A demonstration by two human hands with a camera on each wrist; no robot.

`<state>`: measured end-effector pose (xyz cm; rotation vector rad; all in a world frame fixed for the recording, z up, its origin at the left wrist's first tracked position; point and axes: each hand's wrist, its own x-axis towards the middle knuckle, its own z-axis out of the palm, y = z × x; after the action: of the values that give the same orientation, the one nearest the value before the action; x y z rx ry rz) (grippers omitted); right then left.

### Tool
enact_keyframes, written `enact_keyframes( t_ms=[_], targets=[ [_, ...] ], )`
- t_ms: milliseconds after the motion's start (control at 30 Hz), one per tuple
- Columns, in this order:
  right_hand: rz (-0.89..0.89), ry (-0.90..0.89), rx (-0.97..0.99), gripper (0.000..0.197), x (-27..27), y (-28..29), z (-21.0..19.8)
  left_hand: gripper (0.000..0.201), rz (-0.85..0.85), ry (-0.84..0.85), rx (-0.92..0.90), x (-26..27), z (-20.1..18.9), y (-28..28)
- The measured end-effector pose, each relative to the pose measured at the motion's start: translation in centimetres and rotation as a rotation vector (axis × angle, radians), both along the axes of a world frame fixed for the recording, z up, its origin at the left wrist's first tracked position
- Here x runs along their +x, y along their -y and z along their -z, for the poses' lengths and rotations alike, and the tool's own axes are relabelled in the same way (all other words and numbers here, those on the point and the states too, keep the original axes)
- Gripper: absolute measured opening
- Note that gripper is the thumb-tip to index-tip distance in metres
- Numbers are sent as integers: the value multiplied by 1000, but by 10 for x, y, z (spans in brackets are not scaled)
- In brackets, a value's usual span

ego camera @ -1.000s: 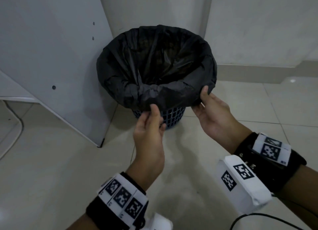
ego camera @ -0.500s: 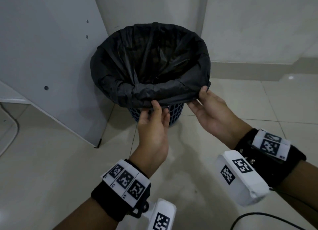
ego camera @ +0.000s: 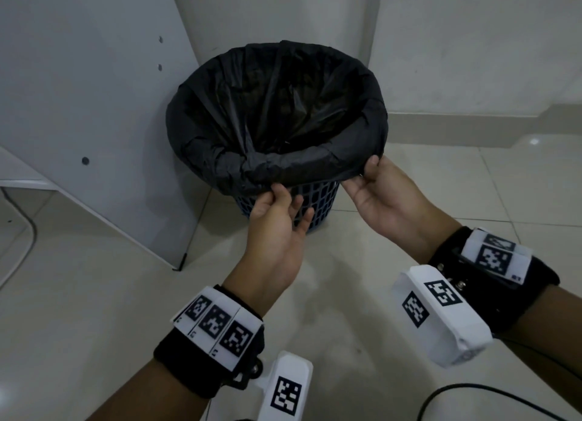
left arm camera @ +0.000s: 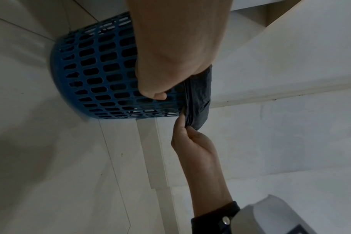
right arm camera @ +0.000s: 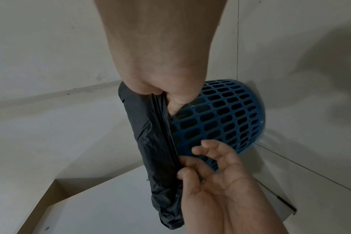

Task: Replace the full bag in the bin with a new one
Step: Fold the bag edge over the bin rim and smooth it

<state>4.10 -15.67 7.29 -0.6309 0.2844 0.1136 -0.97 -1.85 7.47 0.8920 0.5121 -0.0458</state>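
Observation:
A black bag (ego camera: 277, 105) lines a blue mesh bin (ego camera: 318, 200) that stands on the floor in a corner, and its hem is folded down over the rim. My left hand (ego camera: 282, 193) pinches the hem at the near side of the rim. My right hand (ego camera: 367, 173) pinches it a little further right, thumb on top. In the right wrist view the left hand (right arm camera: 188, 166) holds the bag (right arm camera: 150, 142) between thumb and forefinger beside the bin (right arm camera: 220, 117). The left wrist view shows the right hand (left arm camera: 182, 125) gripping the bag (left arm camera: 198, 98). What is inside the bag is dark.
A white cabinet panel (ego camera: 94, 105) stands close on the bin's left, and walls close in behind and to the right. One black cable (ego camera: 30, 228) lies on the tiled floor at far left, another (ego camera: 472, 392) at bottom right.
Both hands keep their pinch on the hem. The near hem has come up a little, so more blue mesh shows below it. The hands have spread slightly apart.

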Motion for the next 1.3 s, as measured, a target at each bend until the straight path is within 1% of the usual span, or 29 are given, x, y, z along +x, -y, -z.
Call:
enact_keyframes(
  t_ms=[67, 167, 200, 267, 333, 367, 467, 533, 600, 700, 767, 933, 1033, 1133, 1300],
  targets=[
    [-10, -19, -69, 38, -7, -1, 0, 17, 15, -18, 3, 1, -1, 0],
    [-53, -68, -197, 49, -26, -8, 9, 16, 25, -45, 15, 2, -2, -3],
    [-59, -89, -229, 47, -32, -12, 13, 15, 24, -44, 30, 2, -3, -3],
    [-66, -83, -255, 32, -39, -19, 17, 13, 17, -34, 61, 1, -3, -3],
    [-65, -34, -239, 22, -37, -23, 14, 7, 8, -13, 80, -2, -5, -1],
    [-58, -14, -224, 20, -35, -24, 10, 10, 1, 1, 78, -4, -5, 0],
    [-24, 5, -198, 17, -29, -23, 4, 37, -96, 48, 65, -11, -1, -2],
    [-20, 2, -191, 16, -28, -23, 3, 44, -193, 103, 41, -17, 0, -5],
    [-23, -6, -190, 16, -29, -23, 3, 42, -246, 138, 2, -20, 0, -10],
    [-29, -16, -186, 14, -28, -25, 3, 44, -225, 156, -60, -19, -1, -21],
    [-40, -25, -177, 13, -27, -27, 3, 45, -217, 144, -80, -15, 0, -28],
    [-84, -54, -167, 12, -22, -26, 2, 39, -199, 79, -144, 1, 1, -42],
    [-96, -84, -152, 9, -18, -25, 1, 37, -153, 69, -127, 8, 0, -47],
    [-104, -89, -121, 11, -15, -25, -1, 35, -132, 79, -100, 11, -1, -48],
    [-11, -48, -101, 18, -13, -26, -7, 38, -168, 73, -86, 14, -3, -51]
  ],
)
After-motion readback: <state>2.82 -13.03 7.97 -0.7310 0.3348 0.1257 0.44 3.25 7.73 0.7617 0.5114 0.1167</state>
